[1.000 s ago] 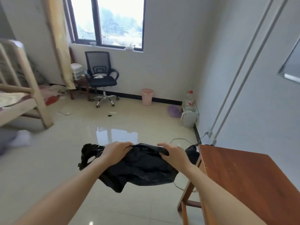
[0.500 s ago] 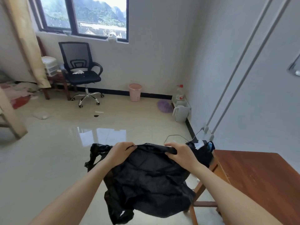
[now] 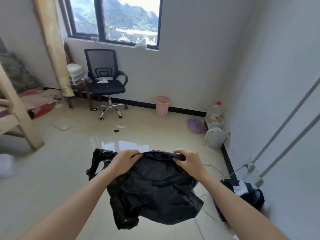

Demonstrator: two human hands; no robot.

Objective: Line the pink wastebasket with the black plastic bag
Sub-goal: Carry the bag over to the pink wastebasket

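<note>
Both forearms extend forward from the lower edge of the view. The left hand [image 3: 125,161] is clenched on the upper edge of the black plastic bag [image 3: 155,187], fingers curled over a gathered fold. The right hand [image 3: 187,161] grips the same edge a little way to the right of the left hand, fingers likewise closed over the plastic. The stretch of rim between the two hands is pulled fairly taut. Below the hands the bag hangs free in the air, crumpled, with its lower corner drooping under the left forearm. A looped handle portion of the bag sticks out to the left of the left hand.

Below and to the right of the right hand, a dark bundle [image 3: 245,194] with a white patch lies on the floor [image 3: 52,170] against the wall, with a thin cable trailing near it. Two white pipes [image 3: 284,127] run up the wall further right.

Beyond the right hand, a white kettle [image 3: 216,137], a purple bag [image 3: 196,125] and a clear bottle with a red cap [image 3: 214,111] sit along the right wall.

The pink wastebasket [image 3: 162,106] stands upright on the floor at the far wall, well apart from both hands, ahead and between them. No liner is visible in it. Left of it, beyond the left hand, stands a black office chair [image 3: 105,80] under the window [image 3: 117,19]. A wooden bed frame [image 3: 15,108] occupies the far left.
</note>
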